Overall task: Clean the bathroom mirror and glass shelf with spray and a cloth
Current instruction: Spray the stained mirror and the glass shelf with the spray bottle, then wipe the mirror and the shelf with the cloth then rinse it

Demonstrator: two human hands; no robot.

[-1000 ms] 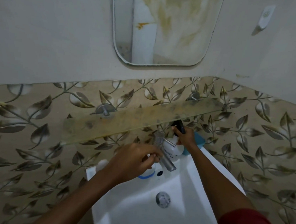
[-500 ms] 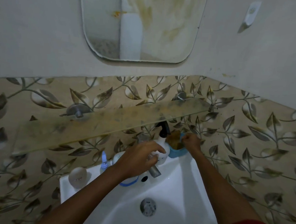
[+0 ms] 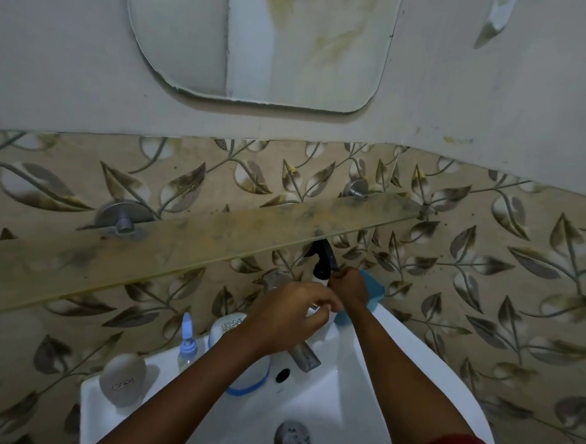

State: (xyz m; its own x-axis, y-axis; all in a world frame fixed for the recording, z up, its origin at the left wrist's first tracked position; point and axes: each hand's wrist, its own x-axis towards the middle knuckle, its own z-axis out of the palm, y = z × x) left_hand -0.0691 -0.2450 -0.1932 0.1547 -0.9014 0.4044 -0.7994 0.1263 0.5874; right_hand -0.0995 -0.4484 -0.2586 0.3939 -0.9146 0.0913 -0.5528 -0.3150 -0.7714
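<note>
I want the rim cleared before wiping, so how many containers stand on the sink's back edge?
4 visible: grey jar far left, small blue-capped bottle, white blue-banded tub, black-nozzled spray bottle by the hands. Arms may hide more.

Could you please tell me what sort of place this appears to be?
Most likely a small home bathroom: a white washbasin with a tap, a stained wall mirror above it, and a grimy glass shelf on leaf-patterned tiles.

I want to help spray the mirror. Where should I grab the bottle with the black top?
Probably around the white neck of the spray bottle, just under the black trigger head, coming from the sink's front. It stands upright close under the glass shelf, so reaching from above looks cramped.
</note>
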